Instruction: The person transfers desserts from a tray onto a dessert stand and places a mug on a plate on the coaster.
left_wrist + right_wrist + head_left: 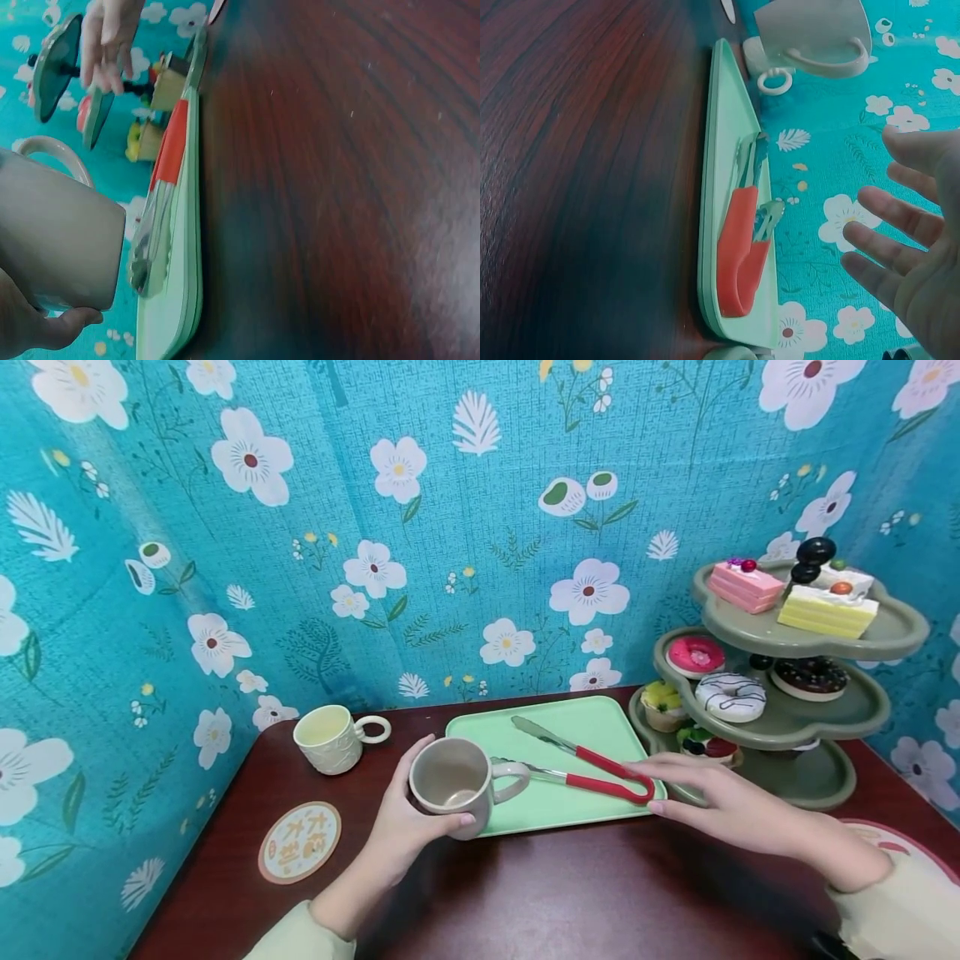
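A grey-brown mug point(450, 768) is in my left hand point(405, 822), which grips it round the side with the thumb across the front. Its handle points right, over the green tray point(577, 717). Red-handled tongs point(600, 787) lie on that tray, arms spread, tips toward the left. My right hand point(731, 797) hovers close by the tongs' bent red end, palm facing left. In the right wrist view the fingers point(892, 214) are spread and hold nothing, with the tongs point(739, 247) apart from them. The left wrist view shows the mug point(56, 225) raised beside the tray, tilted in that view.
A three-tier stand point(810, 643) with cake slices, donuts and tarts stands at the right. A pale yellow cup point(330, 745) sits at the back left behind a round coaster point(300, 843). Another round coaster point(896, 837) shows partly by the right sleeve. Flowered blue cloth hangs behind the table.
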Action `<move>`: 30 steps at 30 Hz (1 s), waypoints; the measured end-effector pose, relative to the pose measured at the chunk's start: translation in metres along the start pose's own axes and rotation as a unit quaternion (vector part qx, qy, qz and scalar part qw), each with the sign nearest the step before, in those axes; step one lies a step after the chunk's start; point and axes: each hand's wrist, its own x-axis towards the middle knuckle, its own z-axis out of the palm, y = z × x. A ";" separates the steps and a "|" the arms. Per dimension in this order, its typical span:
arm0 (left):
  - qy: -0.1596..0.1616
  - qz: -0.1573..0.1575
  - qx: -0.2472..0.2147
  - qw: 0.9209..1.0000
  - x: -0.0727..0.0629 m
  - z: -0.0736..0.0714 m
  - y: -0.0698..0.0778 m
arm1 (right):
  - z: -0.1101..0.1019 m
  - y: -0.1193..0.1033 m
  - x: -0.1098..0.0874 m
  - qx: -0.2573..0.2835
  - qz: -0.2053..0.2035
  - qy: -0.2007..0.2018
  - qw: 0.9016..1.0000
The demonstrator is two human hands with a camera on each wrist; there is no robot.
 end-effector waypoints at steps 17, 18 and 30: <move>-0.058 0.002 -0.020 0.998 -0.006 0.039 -0.002 | 0.011 -0.014 0.008 0.081 0.011 0.001 0.997; -0.058 0.000 -0.024 0.998 -0.006 0.041 -0.001 | 0.012 -0.015 0.008 0.089 0.012 0.001 0.996; -0.093 -0.004 -0.030 0.995 -0.013 0.063 -0.005 | 0.034 -0.027 0.009 0.257 0.063 -0.007 0.964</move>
